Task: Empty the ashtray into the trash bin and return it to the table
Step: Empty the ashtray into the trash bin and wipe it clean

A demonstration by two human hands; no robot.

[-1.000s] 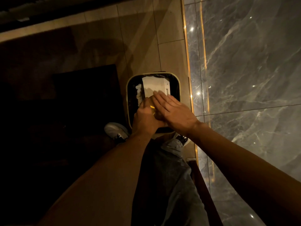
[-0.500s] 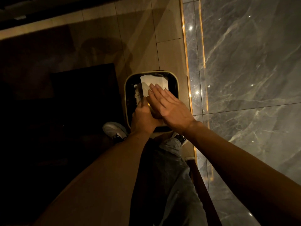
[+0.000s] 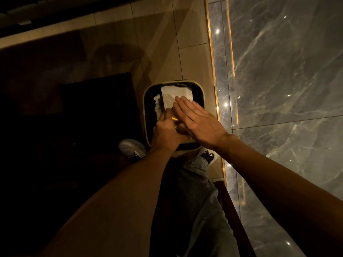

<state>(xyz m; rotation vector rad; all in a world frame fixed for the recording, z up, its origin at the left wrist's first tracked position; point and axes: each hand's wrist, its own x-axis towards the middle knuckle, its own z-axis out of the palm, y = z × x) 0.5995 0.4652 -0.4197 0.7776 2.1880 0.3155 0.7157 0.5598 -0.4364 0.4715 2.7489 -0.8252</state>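
Left hand (image 3: 167, 130) grip clamped on ashtray (image 3: 174, 119) over trash bin (image 3: 145, 101), frame centre; right hand (image 3: 200, 119) flat, fingers apart. Keep tapping inside rim.

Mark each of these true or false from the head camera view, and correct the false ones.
1. Both hands are over the trash bin. True.
2. The bin is empty. False: white paper lies inside.
3. The right hand is flat with fingers extended. True.
4. The left hand hangs empty. False: it is closed around something with a gold edge, mostly hidden.
5. The bin stands on the grey marble. False: it stands on the beige floor tiles.
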